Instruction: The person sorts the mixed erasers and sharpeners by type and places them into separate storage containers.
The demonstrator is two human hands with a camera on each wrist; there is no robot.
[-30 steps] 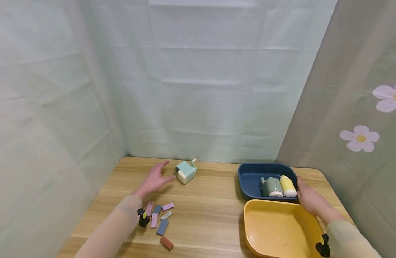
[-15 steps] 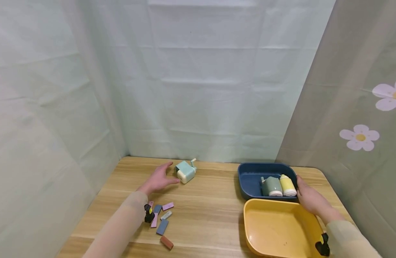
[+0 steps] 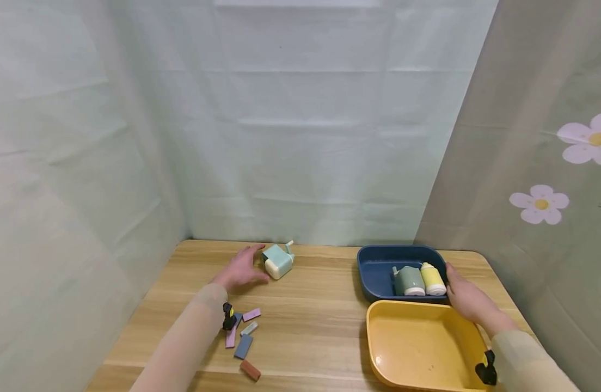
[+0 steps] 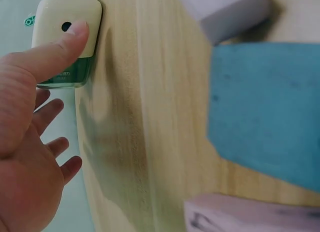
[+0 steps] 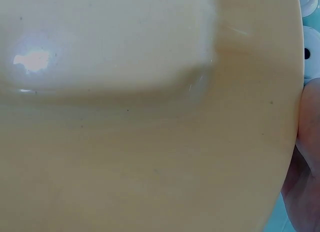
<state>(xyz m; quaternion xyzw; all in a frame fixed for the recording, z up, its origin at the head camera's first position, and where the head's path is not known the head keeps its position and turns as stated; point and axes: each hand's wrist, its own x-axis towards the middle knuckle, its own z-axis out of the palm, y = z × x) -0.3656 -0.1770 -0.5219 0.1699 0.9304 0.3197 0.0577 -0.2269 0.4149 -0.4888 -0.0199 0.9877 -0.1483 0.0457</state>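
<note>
On the left part of the table, a light teal and cream pencil sharpener (image 3: 278,262) with a crank handle stands near the back edge. My left hand (image 3: 241,268) reaches its left side with thumb and fingers spread around it. In the left wrist view the thumb overlaps the cream face of the sharpener (image 4: 75,14) beside its pencil hole, and the other fingers are apart. My right hand (image 3: 469,296) rests at the right wall of a navy bin (image 3: 379,272), fingers along the outside. Inside lie a grey-green sharpener (image 3: 409,280) and a yellow one (image 3: 433,279).
A yellow bin (image 3: 423,343) stands in front of the navy one; its wall fills most of the right wrist view. Several small blocks, such as a blue one (image 3: 243,347) and a red-brown one (image 3: 250,371), lie by my left forearm. Cloth curtains (image 3: 300,136) hang behind the table.
My left hand has moved a little right and forward, bringing its thumb and fingers closer to the teal sharpener. My right hand stays at the navy bin. The head view has shifted slightly.
</note>
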